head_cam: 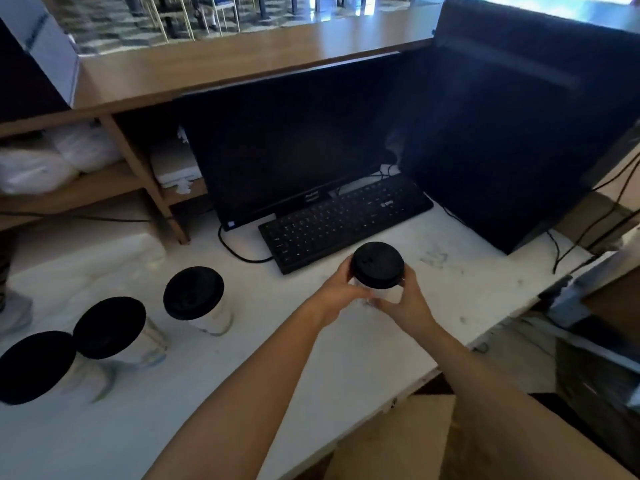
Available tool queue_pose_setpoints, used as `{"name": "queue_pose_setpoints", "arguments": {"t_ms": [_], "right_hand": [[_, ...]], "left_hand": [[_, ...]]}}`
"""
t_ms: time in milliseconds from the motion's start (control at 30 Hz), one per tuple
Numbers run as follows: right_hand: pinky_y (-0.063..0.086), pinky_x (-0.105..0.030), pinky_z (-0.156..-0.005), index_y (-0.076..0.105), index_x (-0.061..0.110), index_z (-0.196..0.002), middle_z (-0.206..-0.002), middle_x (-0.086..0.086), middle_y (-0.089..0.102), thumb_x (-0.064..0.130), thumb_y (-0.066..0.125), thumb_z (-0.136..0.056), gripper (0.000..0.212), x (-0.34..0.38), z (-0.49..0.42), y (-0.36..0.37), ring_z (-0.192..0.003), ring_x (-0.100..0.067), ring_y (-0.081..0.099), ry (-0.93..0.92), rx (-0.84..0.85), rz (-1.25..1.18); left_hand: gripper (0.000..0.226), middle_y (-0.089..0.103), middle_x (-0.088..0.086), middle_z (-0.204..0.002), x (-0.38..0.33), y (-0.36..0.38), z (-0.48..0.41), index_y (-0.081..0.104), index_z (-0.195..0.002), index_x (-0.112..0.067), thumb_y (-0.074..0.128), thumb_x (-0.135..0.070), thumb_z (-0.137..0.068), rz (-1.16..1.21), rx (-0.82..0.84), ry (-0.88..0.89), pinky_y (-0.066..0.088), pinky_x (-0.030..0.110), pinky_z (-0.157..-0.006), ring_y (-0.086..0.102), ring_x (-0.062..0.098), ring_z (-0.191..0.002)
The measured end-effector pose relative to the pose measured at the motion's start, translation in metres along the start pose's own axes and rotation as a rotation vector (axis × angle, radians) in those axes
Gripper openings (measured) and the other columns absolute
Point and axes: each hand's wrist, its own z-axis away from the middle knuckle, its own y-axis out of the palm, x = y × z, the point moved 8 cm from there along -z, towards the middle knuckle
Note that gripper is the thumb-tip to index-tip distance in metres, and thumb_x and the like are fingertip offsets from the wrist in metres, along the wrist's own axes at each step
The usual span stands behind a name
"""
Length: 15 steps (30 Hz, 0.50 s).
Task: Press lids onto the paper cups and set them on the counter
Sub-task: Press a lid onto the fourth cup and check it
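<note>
Both hands grasp one lidded paper cup (pixel 377 271) at centre: left hand (pixel 341 292), right hand (pixel 405 303), hiding its base. Three lidded cups (pixel 197 299) stand on the counter (pixel 311 358) at eight o'clock, the outermost blurred.

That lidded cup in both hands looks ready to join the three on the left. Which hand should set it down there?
Probably the left hand. It grips the held cup on the side facing the three lidded cups, so it reaches them without crossing the right hand.
</note>
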Motion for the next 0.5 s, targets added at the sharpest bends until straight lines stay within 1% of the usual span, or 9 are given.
{"name": "queue_pose_setpoints", "arguments": {"t_ms": [33,67,133,167,267,333,400,433,500], "right_hand": [[0.038,-0.005,-0.086,0.031,0.012,-0.137,-0.127,0.002,0.044,0.008,0.08,-0.071,0.082,0.003,-0.005,0.002,-0.113,-0.011,0.044,-0.002,0.028,-0.042],[0.038,-0.005,-0.082,0.031,0.014,-0.137,-0.124,0.005,0.044,0.008,0.079,-0.071,0.082,0.003,-0.009,0.003,-0.111,-0.01,0.045,0.01,0.04,-0.077],[0.038,-0.015,-0.086,0.033,0.017,-0.136,-0.121,0.008,0.046,0.006,0.079,-0.071,0.08,0.004,-0.013,0.006,-0.11,-0.011,0.046,0.019,0.038,-0.119],[0.038,-0.018,-0.087,0.035,0.018,-0.135,-0.12,0.008,0.047,0.005,0.078,-0.071,0.079,0.005,-0.014,0.008,-0.11,-0.011,0.047,0.012,0.04,-0.129],[0.039,-0.022,-0.093,0.036,0.025,-0.13,-0.12,0.011,0.048,0.004,0.079,-0.07,0.076,0.014,-0.005,0.017,-0.111,-0.01,0.048,-0.011,0.05,-0.147],[0.04,-0.016,-0.093,0.036,0.028,-0.128,-0.12,0.014,0.048,0.005,0.079,-0.069,0.077,0.024,0.007,0.029,-0.11,-0.005,0.05,-0.034,0.079,-0.152],[0.039,-0.004,-0.088,0.036,0.034,-0.127,-0.119,0.022,0.048,0.008,0.08,-0.069,0.077,0.038,0.024,0.045,-0.107,0.007,0.051,-0.065,0.122,-0.153],[0.039,0.0,-0.086,0.036,0.036,-0.125,-0.119,0.025,0.048,0.009,0.081,-0.069,0.076,0.045,0.033,0.055,-0.107,0.013,0.05,-0.079,0.147,-0.155],[0.037,0.001,-0.087,0.036,0.04,-0.123,-0.12,0.029,0.046,0.011,0.081,-0.07,0.076,0.056,0.052,0.076,-0.108,0.02,0.046,-0.105,0.202,-0.159]], "left_hand": [[0.088,0.036,0.0,-0.149,-0.001,0.0,-0.002,0.025,-0.146,-0.022,0.066,0.009,-0.076,0.008,0.005,0.005,0.028,0.04,-0.114,0.029,0.017,-0.139],[0.087,0.037,0.0,-0.148,-0.002,-0.001,-0.003,0.026,-0.146,-0.022,0.066,0.01,-0.075,0.011,-0.005,0.01,0.03,0.04,-0.114,0.031,0.017,-0.138],[0.086,0.039,0.0,-0.146,-0.003,-0.005,-0.001,0.028,-0.145,-0.022,0.067,0.01,-0.075,0.018,-0.043,0.026,0.035,0.037,-0.11,0.034,0.017,-0.136],[0.085,0.04,0.0,-0.145,-0.004,-0.008,0.001,0.03,-0.144,-0.022,0.067,0.01,-0.075,0.02,-0.061,0.038,0.037,0.035,-0.107,0.036,0.017,-0.135],[0.083,0.043,-0.002,-0.144,-0.004,-0.02,0.015,0.033,-0.143,-0.024,0.069,0.008,-0.075,0.007,-0.102,0.084,0.041,0.031,-0.102,0.039,0.016,-0.133],[0.079,0.045,-0.006,-0.141,-0.001,-0.031,0.032,0.037,-0.14,-0.026,0.07,0.005,-0.075,0.01,-0.125,0.108,0.043,0.028,-0.099,0.04,0.013,-0.132],[0.073,0.05,-0.014,-0.132,0.006,-0.045,0.056,0.042,-0.13,-0.035,0.07,0.005,-0.075,0.032,-0.16,0.12,0.046,0.019,-0.091,0.041,0.009,-0.129],[0.073,0.051,-0.019,-0.127,0.01,-0.052,0.07,0.042,-0.126,-0.039,0.07,0.005,-0.075,0.038,-0.182,0.127,0.047,0.016,-0.087,0.042,0.008,-0.128],[0.072,0.05,-0.022,-0.124,0.019,-0.068,0.099,0.042,-0.123,-0.042,0.07,0.005,-0.075,0.031,-0.223,0.139,0.048,0.017,-0.086,0.043,0.005,-0.125]]}}
